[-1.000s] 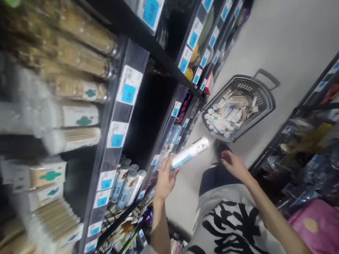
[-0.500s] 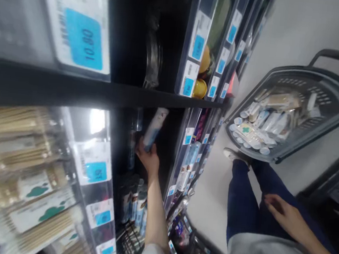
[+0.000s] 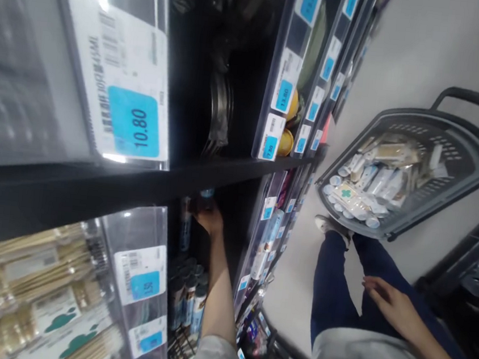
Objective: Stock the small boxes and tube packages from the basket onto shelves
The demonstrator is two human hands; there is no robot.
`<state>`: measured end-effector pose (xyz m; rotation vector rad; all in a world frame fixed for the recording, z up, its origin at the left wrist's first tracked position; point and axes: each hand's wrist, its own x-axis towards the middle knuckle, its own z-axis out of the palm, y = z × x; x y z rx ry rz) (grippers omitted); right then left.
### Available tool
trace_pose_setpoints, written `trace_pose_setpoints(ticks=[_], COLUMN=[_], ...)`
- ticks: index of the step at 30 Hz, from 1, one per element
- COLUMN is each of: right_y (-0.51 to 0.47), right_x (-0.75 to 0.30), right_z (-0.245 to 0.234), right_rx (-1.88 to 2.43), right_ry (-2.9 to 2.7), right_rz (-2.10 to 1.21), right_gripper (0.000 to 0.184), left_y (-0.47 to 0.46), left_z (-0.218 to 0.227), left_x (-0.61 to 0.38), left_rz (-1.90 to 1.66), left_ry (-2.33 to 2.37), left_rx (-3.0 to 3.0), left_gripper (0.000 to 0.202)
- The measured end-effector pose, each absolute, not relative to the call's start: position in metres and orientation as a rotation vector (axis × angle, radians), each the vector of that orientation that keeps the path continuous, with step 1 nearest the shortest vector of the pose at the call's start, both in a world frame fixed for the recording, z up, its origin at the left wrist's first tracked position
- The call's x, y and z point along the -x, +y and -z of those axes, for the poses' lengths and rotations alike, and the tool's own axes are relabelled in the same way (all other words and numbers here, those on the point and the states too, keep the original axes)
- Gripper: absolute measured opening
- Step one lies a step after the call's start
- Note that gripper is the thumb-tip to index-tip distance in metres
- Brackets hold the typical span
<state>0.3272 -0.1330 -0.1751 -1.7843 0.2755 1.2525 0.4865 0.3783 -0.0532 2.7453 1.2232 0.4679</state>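
My left hand [image 3: 208, 219] reaches deep into a dark shelf bay, just under the black shelf board [image 3: 136, 183]. Its fingers are curled round the end of a white and blue tube [image 3: 206, 193], most of which is hidden by the board. Below the hand stand several similar upright tubes [image 3: 186, 299] at the bay's front. My right hand [image 3: 385, 300] rests over my dark blue trouser leg with its fingers loosely apart and nothing in it.
A grey shopping basket [image 3: 471, 169] full of white and blue tubes and small packs sits on the pale floor beside my shoe [image 3: 332, 226]. Blue price tags [image 3: 132, 122] line the shelf fronts. Packs of wooden sticks [image 3: 34, 300] fill the lower left bay. Another rack stands at the right edge.
My left hand carried the tube from the aisle into the shelf bay and pushed it deeper, so it is now mostly hidden. My right hand drew back to my leg.
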Motion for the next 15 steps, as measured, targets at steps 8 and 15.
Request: trace_pose_setpoints(ticks=[8,15], right_y=[-0.122,-0.118], right_x=[-0.338,-0.338], right_z=[0.174,0.17], right_rx=[1.783,1.748], right_ry=[0.309,0.369], right_rz=[-1.254,-1.206], right_gripper=[0.042,0.031], left_y=[0.375,0.37], left_z=[0.051,0.051], left_x=[-0.514,-0.523], left_rz=[-0.351,-0.413], left_ry=[1.501,1.393], left_rx=[-2.626,-2.475], left_gripper=[0.039,0.037])
